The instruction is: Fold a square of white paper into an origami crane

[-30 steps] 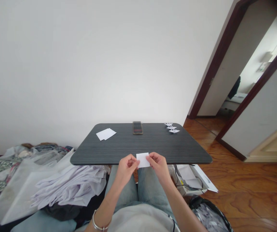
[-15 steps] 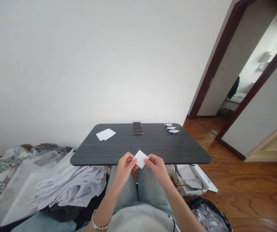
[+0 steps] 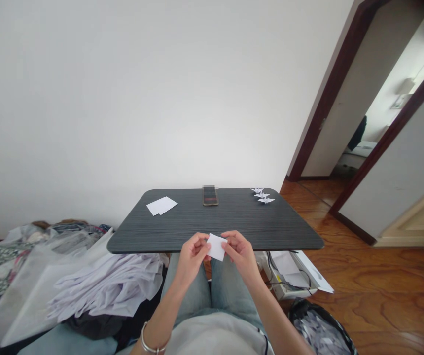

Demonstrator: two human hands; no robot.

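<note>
A small white folded paper square (image 3: 217, 247) is held up between both hands at the near edge of the dark table (image 3: 182, 227). My left hand (image 3: 193, 254) pinches its left side between thumb and fingers. On the other side, my right hand (image 3: 239, 251) grips the right edge the same way. White paper sheets (image 3: 161, 205) lie overlapping at the table's left. Several folded paper cranes (image 3: 265, 200) stand in a cluster at the far right corner.
A phone (image 3: 210, 195) lies at the table's back middle. White cloth (image 3: 112, 283) is heaped at the left. Below right are a box with papers and cables (image 3: 289, 276) and a black-lined bin (image 3: 319, 328) of paper scraps. A doorway opens at the right.
The paper square has turned between my fingers, from standing on a corner to lying nearly level. Both hands stay in about the same place, still gripping it.
</note>
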